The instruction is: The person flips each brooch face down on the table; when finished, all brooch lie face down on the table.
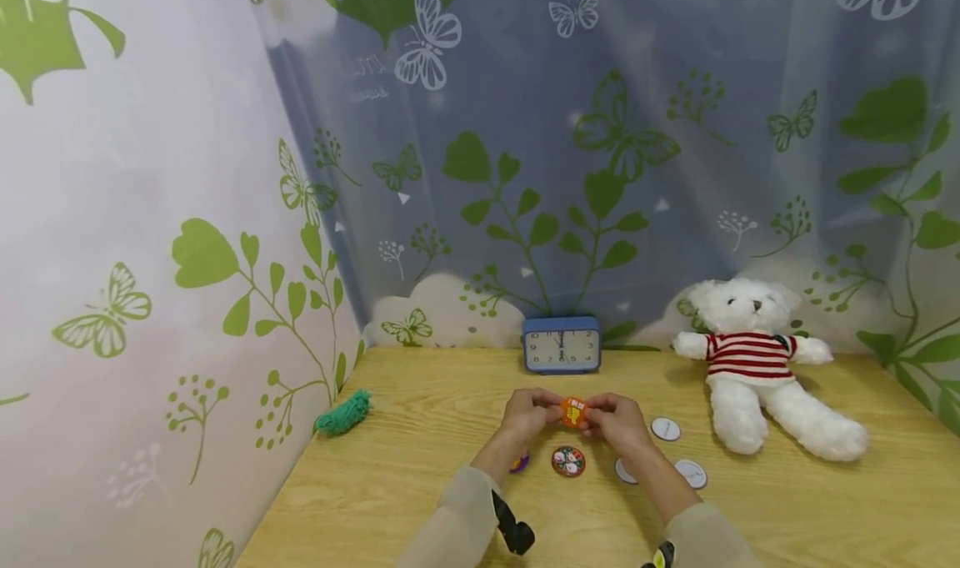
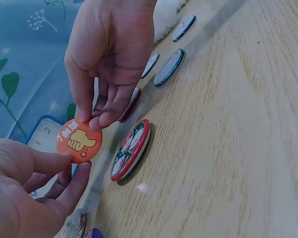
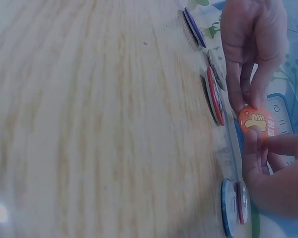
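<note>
An orange button badge (image 1: 573,412) with a yellow thumbs-up print is held up over the table between both hands. My left hand (image 1: 527,415) pinches its left edge between thumb and fingers; my right hand (image 1: 619,422) pinches the opposite edge. In the left wrist view the badge (image 2: 80,141) faces the camera, with white lettering beside the thumb print. Below the hands lies a round red-rimmed badge (image 1: 568,461) with a dark green patterned face. Part of a purple badge (image 1: 519,464) shows beside my left forearm, which hides the rest.
White-faced badges (image 1: 666,429) lie right of my right hand, one partly covered by the forearm. A blue clock (image 1: 562,345) stands at the back. A white teddy bear (image 1: 750,359) in a striped shirt sits at the right, and a green fuzzy object (image 1: 343,413) lies far left.
</note>
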`<state>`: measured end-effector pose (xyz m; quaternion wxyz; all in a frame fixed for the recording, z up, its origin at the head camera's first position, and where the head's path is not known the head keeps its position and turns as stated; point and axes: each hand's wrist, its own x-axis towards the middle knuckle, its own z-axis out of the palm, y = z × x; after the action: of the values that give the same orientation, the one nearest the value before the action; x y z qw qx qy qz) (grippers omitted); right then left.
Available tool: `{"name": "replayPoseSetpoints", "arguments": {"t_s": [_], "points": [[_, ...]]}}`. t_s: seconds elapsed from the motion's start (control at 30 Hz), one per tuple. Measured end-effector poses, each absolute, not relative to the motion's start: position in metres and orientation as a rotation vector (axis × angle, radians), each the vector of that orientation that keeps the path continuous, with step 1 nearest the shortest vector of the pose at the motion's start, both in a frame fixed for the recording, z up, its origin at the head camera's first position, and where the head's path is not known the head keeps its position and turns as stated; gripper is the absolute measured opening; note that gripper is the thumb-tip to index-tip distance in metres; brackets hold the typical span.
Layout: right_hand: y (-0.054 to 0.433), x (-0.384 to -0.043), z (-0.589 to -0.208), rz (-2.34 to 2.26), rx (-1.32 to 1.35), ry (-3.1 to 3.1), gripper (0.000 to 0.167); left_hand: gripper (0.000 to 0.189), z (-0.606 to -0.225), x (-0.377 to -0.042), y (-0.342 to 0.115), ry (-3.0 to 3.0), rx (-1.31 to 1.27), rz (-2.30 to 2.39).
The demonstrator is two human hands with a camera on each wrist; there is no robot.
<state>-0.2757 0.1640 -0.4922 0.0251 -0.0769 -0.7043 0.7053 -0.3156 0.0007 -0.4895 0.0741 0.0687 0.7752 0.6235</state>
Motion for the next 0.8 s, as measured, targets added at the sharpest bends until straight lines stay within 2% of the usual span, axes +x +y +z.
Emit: {"name": "replayPoseSetpoints", "arguments": {"t_s": [0.6,0.8], "points": [[0.1661,-0.2755,-0.4895,2.173,-0.227,-2.173,0.022,0.022,-0.489,-0.316,-0.0003,2.101,0.205,1.983],[0.166,-0.2743,-0.4922,2.171,-0.206,-2.174,0.02,0.02,-0.4951,-0.3168,0.0017,2.085,0.164,2.023]]}}
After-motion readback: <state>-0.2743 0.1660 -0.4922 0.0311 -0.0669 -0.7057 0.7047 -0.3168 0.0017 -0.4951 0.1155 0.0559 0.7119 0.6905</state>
